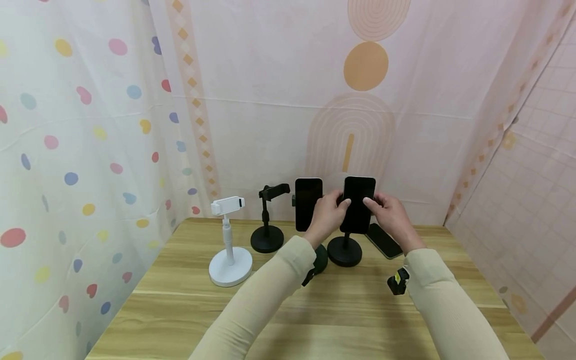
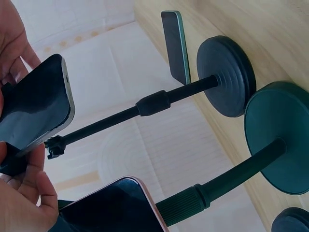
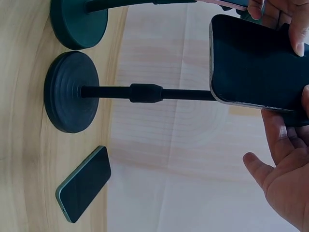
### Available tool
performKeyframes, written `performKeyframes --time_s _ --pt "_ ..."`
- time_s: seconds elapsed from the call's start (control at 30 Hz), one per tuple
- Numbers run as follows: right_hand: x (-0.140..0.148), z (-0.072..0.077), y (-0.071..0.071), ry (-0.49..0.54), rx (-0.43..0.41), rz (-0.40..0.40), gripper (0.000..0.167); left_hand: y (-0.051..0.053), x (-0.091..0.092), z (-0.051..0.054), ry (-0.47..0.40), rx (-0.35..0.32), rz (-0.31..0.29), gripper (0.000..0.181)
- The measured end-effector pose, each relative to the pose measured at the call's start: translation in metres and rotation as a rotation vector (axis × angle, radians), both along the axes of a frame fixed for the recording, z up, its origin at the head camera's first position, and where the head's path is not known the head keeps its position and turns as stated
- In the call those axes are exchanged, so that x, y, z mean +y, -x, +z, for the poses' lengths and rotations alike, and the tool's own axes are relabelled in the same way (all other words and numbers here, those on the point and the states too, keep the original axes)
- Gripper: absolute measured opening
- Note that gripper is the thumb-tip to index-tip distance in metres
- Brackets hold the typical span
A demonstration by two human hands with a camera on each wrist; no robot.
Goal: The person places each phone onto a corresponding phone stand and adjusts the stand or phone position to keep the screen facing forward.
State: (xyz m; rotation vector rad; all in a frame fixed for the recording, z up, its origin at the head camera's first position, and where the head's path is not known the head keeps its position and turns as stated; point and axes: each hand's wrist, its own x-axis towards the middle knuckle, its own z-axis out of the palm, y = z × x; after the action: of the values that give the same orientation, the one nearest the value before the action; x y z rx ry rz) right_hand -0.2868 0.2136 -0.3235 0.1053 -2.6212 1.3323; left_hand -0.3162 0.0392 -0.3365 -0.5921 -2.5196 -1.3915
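Observation:
A dark phone (image 1: 358, 206) stands upright at the top of a black round-based stand (image 1: 344, 251). My left hand (image 1: 327, 214) grips its left edge, thumb on the front and fingers behind. On the opposite edge my right hand (image 1: 392, 218) holds it the same way. The right wrist view shows the phone (image 3: 258, 65) between both hands, with my right hand (image 3: 289, 179) below it. In the left wrist view my left hand (image 2: 24, 205) is at the phone's (image 2: 36, 104) lower edge. The holder behind the phone is mostly hidden.
Just left, another phone (image 1: 308, 204) is mounted on a dark green stand (image 2: 277, 137). Farther left are a black stand (image 1: 267, 239) and a white stand (image 1: 230, 266) with a white holder. A third phone (image 1: 384, 241) lies on the wooden table (image 1: 342, 320), right of the black base.

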Motion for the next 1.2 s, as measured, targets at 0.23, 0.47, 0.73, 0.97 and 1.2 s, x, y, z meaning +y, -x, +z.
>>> performKeyframes --time_s 0.23,0.47,0.73,0.97,1.2 --pt "-0.0004 -0.0008 -0.0011 0.025 0.005 -0.002 0.044 -0.0007 0.0001 -0.0012 -0.006 0.011 0.004 0.033" --pt "-0.0011 -0.0037 -0.0025 0.048 -0.003 -0.007 0.045 -0.0040 -0.0019 -0.0036 -0.023 0.026 -0.003 0.027" --pt "-0.0020 -0.0061 -0.0036 0.102 -0.003 -0.011 0.045 -0.0032 -0.0030 -0.0043 -0.059 0.027 -0.033 0.020" --pt "-0.0012 -0.0057 -0.0052 0.123 -0.016 -0.009 0.047 -0.0044 -0.0035 -0.0039 -0.096 0.011 -0.063 0.025" --pt "0.0000 -0.0081 -0.0055 0.128 -0.019 -0.001 0.050 -0.0071 -0.0046 -0.0054 -0.106 -0.012 -0.085 0.031"
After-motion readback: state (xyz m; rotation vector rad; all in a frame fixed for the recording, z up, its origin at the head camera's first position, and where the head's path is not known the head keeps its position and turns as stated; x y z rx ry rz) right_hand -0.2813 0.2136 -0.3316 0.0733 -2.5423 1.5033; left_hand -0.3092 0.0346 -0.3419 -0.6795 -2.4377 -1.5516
